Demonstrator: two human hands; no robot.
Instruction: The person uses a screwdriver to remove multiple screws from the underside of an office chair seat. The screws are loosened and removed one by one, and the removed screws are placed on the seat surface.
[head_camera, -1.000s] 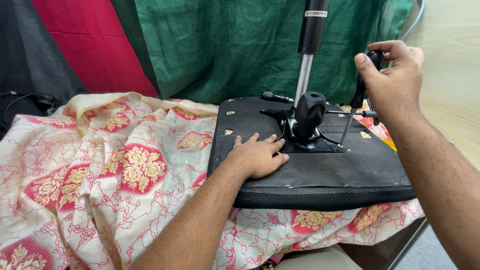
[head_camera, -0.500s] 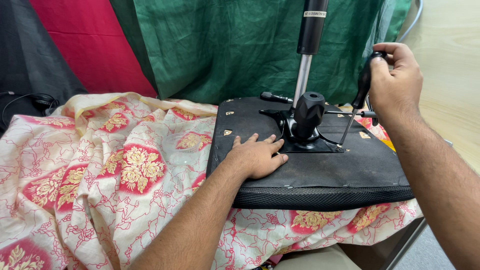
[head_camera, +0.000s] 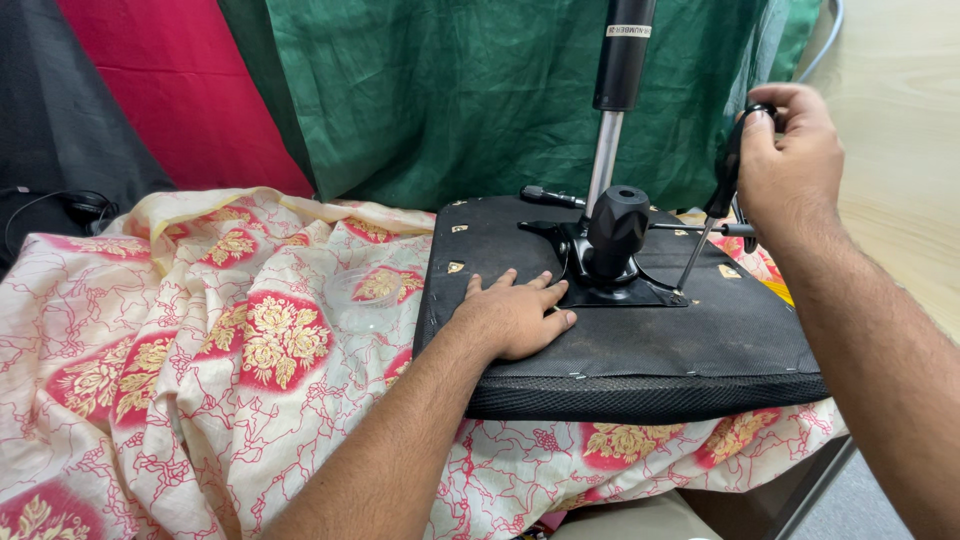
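Screwdriver (head_camera: 712, 215) sits tilted, tip down at the right front corner of the metal plate (head_camera: 625, 290) on the upturned seat (head_camera: 640, 340). Right hand (head_camera: 790, 160) is wrapped closed over the black handle, top of it poking out by the thumb. Shaft leans up and to the right from the plate corner.

Change: a second ago the thumb stood up along the handle and more of the grip showed; since then the hand has rolled round and closed over it. Tip has not left that corner. Reads like a turn of the driver, a re-grip between twists, so the screw there looks still being worked. Can't tell loosening or tightening.

Left hand (head_camera: 515, 315) lies flat, fingers spread, holding nothing, pressed on the seat just left of the plate. Same spot as in both earlier frames, so the seat is being steadied.

Out from the plate: black knob (head_camera: 618, 225) stands on its middle, gas cylinder (head_camera: 618, 90) rises behind it, a thin lever (head_camera: 700, 227) sticks out right, crossing behind the screwdriver. Seat rests on a floral cloth (head_camera: 200, 340) over the surface; clear plastic cup (head_camera: 362, 295) lies on the cloth left of the seat. Green (head_camera: 450, 90) and red (head_camera: 170, 80) drapes hang behind.
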